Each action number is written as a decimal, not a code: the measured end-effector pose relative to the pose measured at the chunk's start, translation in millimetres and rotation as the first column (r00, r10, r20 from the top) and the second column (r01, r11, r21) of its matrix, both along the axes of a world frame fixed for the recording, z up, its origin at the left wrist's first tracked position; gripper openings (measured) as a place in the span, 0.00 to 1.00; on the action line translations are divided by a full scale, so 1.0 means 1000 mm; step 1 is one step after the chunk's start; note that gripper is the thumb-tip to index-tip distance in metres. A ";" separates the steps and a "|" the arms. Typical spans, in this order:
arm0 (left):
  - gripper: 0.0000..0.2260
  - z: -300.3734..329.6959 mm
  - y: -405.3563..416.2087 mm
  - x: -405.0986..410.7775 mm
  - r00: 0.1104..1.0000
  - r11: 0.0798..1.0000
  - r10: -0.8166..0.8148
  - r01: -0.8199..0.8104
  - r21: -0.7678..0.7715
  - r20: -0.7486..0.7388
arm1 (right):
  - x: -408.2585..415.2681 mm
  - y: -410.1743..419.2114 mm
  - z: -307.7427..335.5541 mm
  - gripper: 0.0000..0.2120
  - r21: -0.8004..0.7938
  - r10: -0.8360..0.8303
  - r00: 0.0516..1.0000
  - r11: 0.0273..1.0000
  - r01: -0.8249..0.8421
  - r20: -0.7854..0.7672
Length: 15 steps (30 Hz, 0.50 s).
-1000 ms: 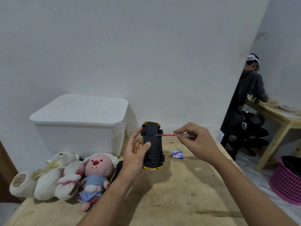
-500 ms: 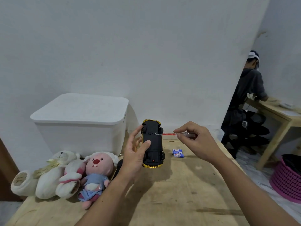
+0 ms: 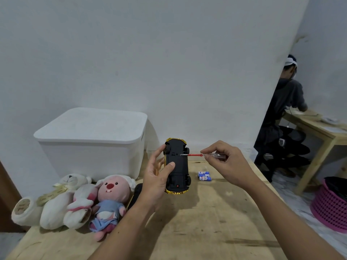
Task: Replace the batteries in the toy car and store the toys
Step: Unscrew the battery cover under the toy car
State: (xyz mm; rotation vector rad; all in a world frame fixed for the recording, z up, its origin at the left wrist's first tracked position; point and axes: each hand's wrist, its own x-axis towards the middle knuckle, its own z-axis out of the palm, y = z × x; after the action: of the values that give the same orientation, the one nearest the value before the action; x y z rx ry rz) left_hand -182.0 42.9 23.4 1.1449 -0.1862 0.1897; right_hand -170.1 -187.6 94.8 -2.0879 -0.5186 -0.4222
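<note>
The toy car [image 3: 177, 166] is held up above the wooden table [image 3: 216, 222], turned so its black underside faces the camera, with a gold edge showing at its far and near ends. The left hand [image 3: 157, 182] grips it from the left side, thumb pressed on the underside and the other fingers wrapped behind the body. The right hand [image 3: 225, 162] is to the right of the car, pinching the clear handle of a screwdriver [image 3: 202, 155] between thumb and fingertips; the tool lies level, its red shaft pointing left and its metal tip touching the underside near the far wheels. Just below the screwdriver, two blue and white batteries [image 3: 204, 176] lie side by side on the table, a little right of the car. A black object [image 3: 135, 194] lies partly hidden behind the left wrist; what it is cannot be told. To the left, a pink-faced plush doll [image 3: 110, 199] in a blue dress lies against two cream plush toys [image 3: 62, 201] at the table's left edge. Behind them, against the wall, stands a white storage box [image 3: 93, 139] with its lid on. At the far right another person [image 3: 285, 113] sits at a second wooden table [image 3: 326, 132], and a pink basket [image 3: 330, 205] stands on the floor.
</note>
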 end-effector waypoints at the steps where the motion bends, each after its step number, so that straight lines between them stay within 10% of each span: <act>1: 0.27 0.000 0.000 0.000 1.000 1.000 0.000 0.000 0.000 -0.002 | 0.000 0.000 0.000 0.08 -0.001 -0.004 1.000 1.000 0.004 0.002; 15: 0.26 0.002 -0.003 -0.008 1.000 0.999 0.013 -0.014 0.046 0.015 | 0.002 0.001 0.027 0.16 -0.126 0.023 1.000 0.992 -0.022 0.002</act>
State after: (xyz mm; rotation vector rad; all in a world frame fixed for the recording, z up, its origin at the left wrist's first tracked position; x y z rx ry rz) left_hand -190.4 39.7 25.6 1.1912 -0.1962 0.2068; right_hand -168.2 -186.3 121.9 -2.2006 -0.5838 -0.3887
